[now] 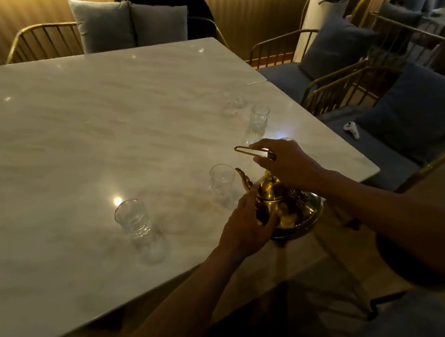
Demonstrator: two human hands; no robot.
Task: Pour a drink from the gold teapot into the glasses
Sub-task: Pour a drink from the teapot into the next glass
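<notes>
Teapot [279, 203] lower right, at counter [101, 112] edge | right hand [286, 162] gripping handle [255, 151] | left hand [248, 225] cupped on body | likely rigid, slippery, weighty | glasses [222, 179] fragile

polished gold metal teapot [279, 206], clear ribbed glasses [222, 180], glossy marble table [89, 121]

Dim, warm amber light; wide-angle view, soft throughout.
Ceiling lamps glare as bright spots on the glossy table [76, 128]; far wall [254, 2] glows gold; edges bow; near foreground falls into shadow.
</notes>
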